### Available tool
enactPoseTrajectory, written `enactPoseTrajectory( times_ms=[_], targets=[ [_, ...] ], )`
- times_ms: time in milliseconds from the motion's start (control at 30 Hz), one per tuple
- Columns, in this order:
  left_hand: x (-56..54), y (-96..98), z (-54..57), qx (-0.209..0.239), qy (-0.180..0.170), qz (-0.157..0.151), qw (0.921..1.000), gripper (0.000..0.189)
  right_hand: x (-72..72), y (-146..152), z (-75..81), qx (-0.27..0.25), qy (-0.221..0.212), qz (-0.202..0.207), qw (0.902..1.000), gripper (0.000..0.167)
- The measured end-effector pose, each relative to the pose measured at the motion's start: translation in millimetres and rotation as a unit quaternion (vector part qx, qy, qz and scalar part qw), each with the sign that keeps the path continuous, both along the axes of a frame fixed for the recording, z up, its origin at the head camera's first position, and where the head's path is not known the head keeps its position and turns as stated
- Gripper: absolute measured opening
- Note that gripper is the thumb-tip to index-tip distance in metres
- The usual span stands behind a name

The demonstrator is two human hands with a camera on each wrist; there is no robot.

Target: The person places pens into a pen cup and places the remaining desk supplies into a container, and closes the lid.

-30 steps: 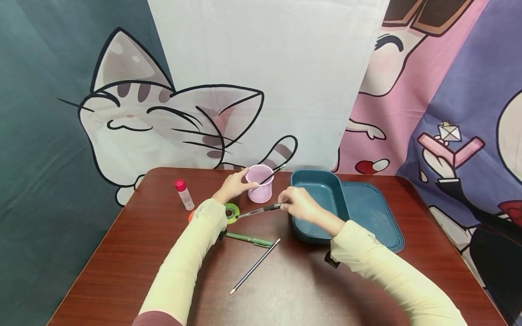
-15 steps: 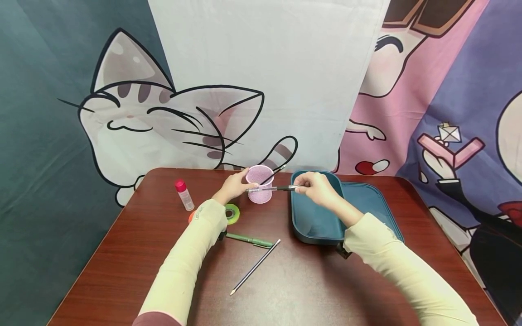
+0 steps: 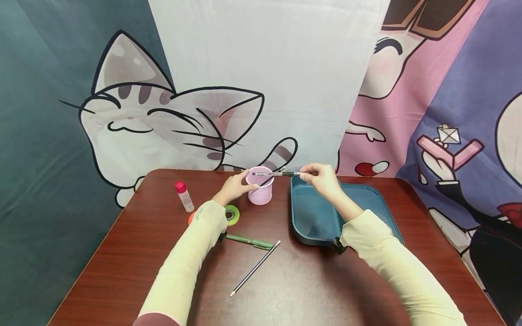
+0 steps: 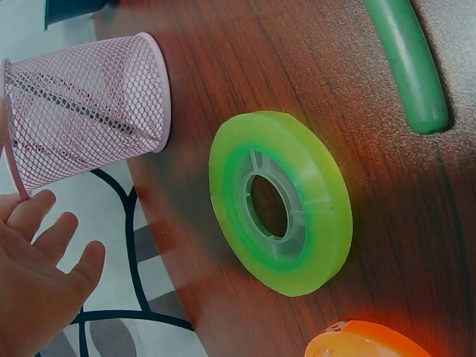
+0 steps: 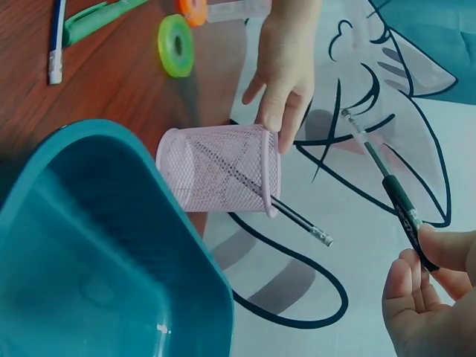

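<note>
A pink mesh pen holder (image 3: 259, 196) stands upright near the back edge of the table. My left hand (image 3: 233, 188) holds it by the rim, thumb on the near side. Inside leans a dark pencil (image 5: 303, 222), its eraser end poking out past the rim. My right hand (image 3: 323, 180) pinches a clear pen with a black grip (image 5: 401, 208) at one end, between thumb and fingers. The pen lies level in the air, its far end over the holder's mouth in the head view. Below the right hand is a teal box (image 3: 311, 234).
The box's teal lid (image 3: 373, 194) lies to its right. Left of centre are a green tape roll (image 4: 331, 193), an orange roll (image 4: 364, 342) partly under the left sleeve, and a red-capped bottle (image 3: 185, 197). A green pen (image 3: 244, 238) and a striped pencil (image 3: 253, 270) lie nearer.
My right hand has risen and moved right and back with the pen, which turned from slanted to level and now reaches over the holder. The left hand has kept its hold.
</note>
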State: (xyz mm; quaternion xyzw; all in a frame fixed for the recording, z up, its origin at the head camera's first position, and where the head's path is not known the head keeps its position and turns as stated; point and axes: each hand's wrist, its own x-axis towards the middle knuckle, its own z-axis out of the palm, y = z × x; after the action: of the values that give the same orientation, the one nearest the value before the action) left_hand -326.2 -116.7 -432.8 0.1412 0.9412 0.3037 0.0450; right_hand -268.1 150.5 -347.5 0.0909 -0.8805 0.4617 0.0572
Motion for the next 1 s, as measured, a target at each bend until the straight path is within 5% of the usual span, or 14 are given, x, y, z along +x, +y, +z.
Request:
enactPoseTrajectory(
  times_ms=[300,1000],
  targets=[
    [1.1,-1.9,-0.2,0.006,0.001,0.001,1.0000,0.075,-9.6,-7.6,-2.4,-0.048,0.010,-0.039,0.9980,0.018],
    [-2.0,-1.4,-2.2,0.009,-0.004,0.005,0.9999,0.077,-42.6,-32.3,-24.0,-0.020,0.008,-0.066,0.9976,0.014]
  ],
)
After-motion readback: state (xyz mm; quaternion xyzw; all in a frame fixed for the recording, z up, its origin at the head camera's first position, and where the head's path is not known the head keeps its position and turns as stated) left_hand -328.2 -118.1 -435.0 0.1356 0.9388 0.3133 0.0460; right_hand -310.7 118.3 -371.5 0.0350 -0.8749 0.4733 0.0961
